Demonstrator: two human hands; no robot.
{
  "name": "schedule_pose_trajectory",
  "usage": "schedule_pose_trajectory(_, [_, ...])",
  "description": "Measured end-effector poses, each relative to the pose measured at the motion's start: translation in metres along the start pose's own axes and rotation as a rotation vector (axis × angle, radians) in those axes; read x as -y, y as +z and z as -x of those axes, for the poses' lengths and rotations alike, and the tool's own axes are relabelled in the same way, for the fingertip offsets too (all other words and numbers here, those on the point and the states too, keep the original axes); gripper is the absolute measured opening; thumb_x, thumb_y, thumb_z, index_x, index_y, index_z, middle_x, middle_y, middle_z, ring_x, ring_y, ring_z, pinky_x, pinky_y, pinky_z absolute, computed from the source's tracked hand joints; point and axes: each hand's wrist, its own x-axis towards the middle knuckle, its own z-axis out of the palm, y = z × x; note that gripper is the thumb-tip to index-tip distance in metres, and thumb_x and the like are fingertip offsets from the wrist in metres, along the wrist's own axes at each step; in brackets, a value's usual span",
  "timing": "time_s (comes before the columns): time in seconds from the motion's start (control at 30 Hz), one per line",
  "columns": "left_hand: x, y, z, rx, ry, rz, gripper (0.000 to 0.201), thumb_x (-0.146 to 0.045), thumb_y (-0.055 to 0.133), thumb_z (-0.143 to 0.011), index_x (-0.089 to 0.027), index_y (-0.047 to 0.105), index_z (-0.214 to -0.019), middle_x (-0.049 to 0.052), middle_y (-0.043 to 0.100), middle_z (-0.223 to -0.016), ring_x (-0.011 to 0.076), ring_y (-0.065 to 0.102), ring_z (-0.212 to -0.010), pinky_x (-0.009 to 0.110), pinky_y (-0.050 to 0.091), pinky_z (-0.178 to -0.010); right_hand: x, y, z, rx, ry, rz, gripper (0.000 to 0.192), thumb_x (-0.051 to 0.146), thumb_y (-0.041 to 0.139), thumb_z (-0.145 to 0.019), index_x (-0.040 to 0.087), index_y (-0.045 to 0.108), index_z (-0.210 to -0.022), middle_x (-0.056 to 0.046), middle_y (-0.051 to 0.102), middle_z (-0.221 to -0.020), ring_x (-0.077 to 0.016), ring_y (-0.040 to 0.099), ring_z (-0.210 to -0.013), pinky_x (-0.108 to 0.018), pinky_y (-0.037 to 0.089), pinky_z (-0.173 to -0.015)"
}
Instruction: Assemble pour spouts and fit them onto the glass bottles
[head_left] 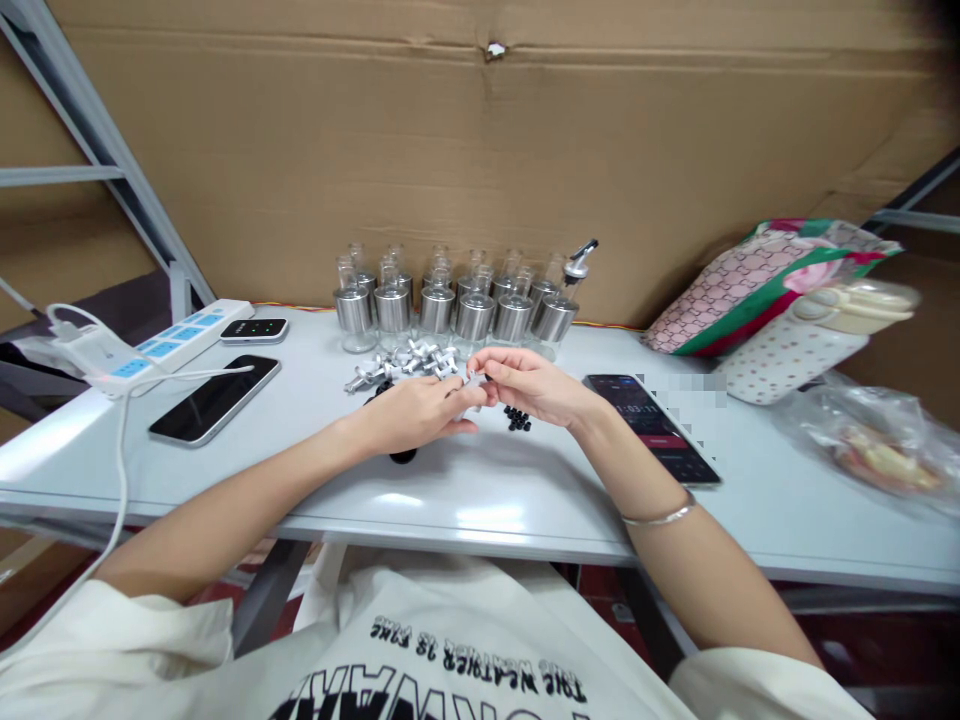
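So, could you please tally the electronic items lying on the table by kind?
Phones: 2, a dark one on the left and a lit one on the right.
Power strips: 1.
Small black devices: 1.
Total: 4.
Both the left hand and the right hand pinch a small metal part between them.

I saw my left hand [416,412] and right hand [529,385] meet near the middle of the table [525,490], both pinching one small silver piece [472,381]. More silver pieces [409,362] lay just behind. Little bottles [457,305] stood in rows by the back edge. A phone [214,398] lay toward the left edge.
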Motion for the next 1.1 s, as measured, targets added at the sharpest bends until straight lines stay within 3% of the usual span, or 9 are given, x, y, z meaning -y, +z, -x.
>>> schedule_pose_trajectory(0.2, [0.003,0.002,0.001,-0.030,-0.004,0.093,0.022,-0.034,0.035,-0.100,-0.017,0.039,-0.114,0.009,0.064,-0.099,0.0171,0.064,-0.084,0.028,0.051,-0.071,0.000,0.004,0.001,-0.001,0.025,0.003,0.035,0.048,0.070,-0.077,0.016,0.064,-0.090,0.003,0.050,-0.063,-0.0096,0.045,-0.059,-0.025,0.042,-0.060])
schedule_pose_trajectory(0.4, [0.004,-0.006,0.002,-0.144,0.016,0.132,0.039,-0.049,0.024,-0.100,-0.016,0.035,-0.119,0.007,0.066,-0.094,0.0136,0.060,-0.063,0.026,0.047,-0.063,0.002,0.005,0.001,0.044,-0.001,0.022,0.034,0.047,0.075,-0.073,0.016,0.062,-0.080,0.005,0.042,-0.058,-0.0083,0.037,-0.054,-0.024,0.035,-0.055])
schedule_pose_trajectory(0.57, [0.024,-0.019,0.008,-0.298,-0.142,0.029,0.024,-0.025,0.030,-0.099,-0.015,0.037,-0.119,0.006,0.064,-0.090,0.0149,0.061,-0.070,0.026,0.045,-0.067,0.004,0.001,0.000,-0.026,-0.033,0.020,0.036,0.050,0.073,-0.074,0.016,0.060,-0.080,0.006,0.032,-0.058,-0.0084,0.031,-0.053,-0.023,0.027,-0.049])
schedule_pose_trajectory(0.63, [0.035,-0.021,0.011,-0.228,-0.224,-0.021,0.023,-0.011,0.032,-0.091,-0.016,0.046,-0.109,0.004,0.063,-0.087,0.0157,0.060,-0.071,0.027,0.043,-0.066,0.005,-0.001,-0.001,-0.058,-0.047,0.011,0.037,0.051,0.073,-0.074,0.016,0.060,-0.079,0.006,0.031,-0.058,-0.0080,0.029,-0.052,-0.022,0.025,-0.048])
schedule_pose_trajectory(0.73, [0.047,-0.018,0.013,0.002,-0.283,-0.035,0.032,0.001,0.033,-0.076,-0.016,0.054,-0.095,0.005,0.062,-0.089,0.0167,0.058,-0.073,0.027,0.041,-0.065,0.005,-0.002,-0.001,-0.093,-0.073,-0.006,0.037,0.050,0.074,-0.073,0.016,0.061,-0.079,0.007,0.029,-0.056,-0.0074,0.026,-0.051,-0.022,0.023,-0.048])
schedule_pose_trajectory(0.83, [0.045,-0.011,0.012,0.151,-0.289,0.026,0.031,0.000,0.036,-0.078,-0.015,0.054,-0.098,0.006,0.062,-0.093,0.0181,0.058,-0.079,0.028,0.042,-0.069,0.006,-0.002,0.000,-0.111,-0.103,-0.030,0.034,0.047,0.075,-0.073,0.016,0.060,-0.078,0.008,0.026,-0.055,-0.0069,0.024,-0.050,-0.022,0.022,-0.048])
schedule_pose_trajectory(0.93, [0.035,-0.005,0.008,0.182,-0.243,0.083,0.019,-0.016,0.040,-0.092,-0.014,0.053,-0.105,0.007,0.061,-0.098,0.0190,0.059,-0.083,0.029,0.043,-0.073,0.007,-0.001,0.000,-0.127,-0.124,-0.062,0.033,0.044,0.075,-0.074,0.017,0.057,-0.076,0.008,0.025,-0.055,-0.0066,0.023,-0.049,-0.022,0.023,-0.049])
schedule_pose_trajectory(1.0, [0.028,-0.001,0.007,0.161,-0.186,0.068,0.021,-0.024,0.042,-0.096,-0.015,0.054,-0.111,0.008,0.061,-0.101,0.0195,0.059,-0.085,0.030,0.043,-0.074,0.007,-0.002,0.000,-0.141,-0.128,-0.079,0.033,0.043,0.076,-0.074,0.017,0.056,-0.075,0.009,0.025,-0.054,-0.0066,0.023,-0.049,-0.022,0.023,-0.049])
schedule_pose_trajectory(1.1, [0.024,0.002,0.007,0.139,-0.115,0.038,0.023,-0.023,0.040,-0.097,-0.018,0.055,-0.114,0.007,0.061,-0.102,0.0184,0.059,-0.085,0.029,0.042,-0.075,0.007,-0.002,-0.001,-0.165,-0.130,-0.095,0.034,0.044,0.077,-0.072,0.017,0.057,-0.075,0.008,0.027,-0.054,-0.0067,0.025,-0.049,-0.022,0.024,-0.050])
